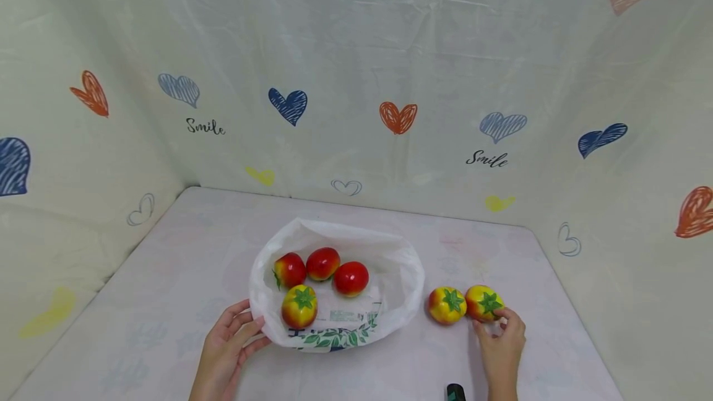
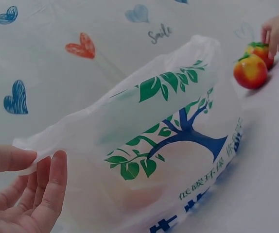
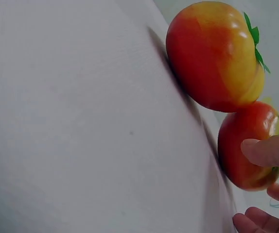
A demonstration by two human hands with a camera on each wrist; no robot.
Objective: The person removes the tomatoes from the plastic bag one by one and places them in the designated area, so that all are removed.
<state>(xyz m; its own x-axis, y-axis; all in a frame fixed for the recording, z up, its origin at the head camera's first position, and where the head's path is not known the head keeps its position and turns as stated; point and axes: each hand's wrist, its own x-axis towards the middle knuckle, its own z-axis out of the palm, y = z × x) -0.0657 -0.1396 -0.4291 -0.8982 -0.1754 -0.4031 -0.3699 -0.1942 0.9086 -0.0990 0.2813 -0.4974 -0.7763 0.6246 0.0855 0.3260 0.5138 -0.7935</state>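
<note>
A white plastic bag [image 1: 409,293], printed with green leaves and a blue tree, lies with its mouth spread wide. Inside are several shiny red-and-yellow tomatoes [image 1: 351,279], some with green leafy tops showing. My left hand [image 1: 227,344] pinches the bag's rim between thumb and fingers at the left side, as the left wrist view shows up close. To the right of the bag sit two more tomatoes, side by side. Around the farther-right tomato [image 3: 249,167], my right hand [image 1: 501,342] has its thumb and fingers at the sides; the left one of the pair [image 3: 212,56] is untouched.
Pale cloth covers the table [image 1: 184,246]. Behind and beside it hangs a curtain [image 1: 345,48] printed with hearts and the word Smile. A small black object [image 1: 455,392] pokes in at the near edge, left of my right forearm.
</note>
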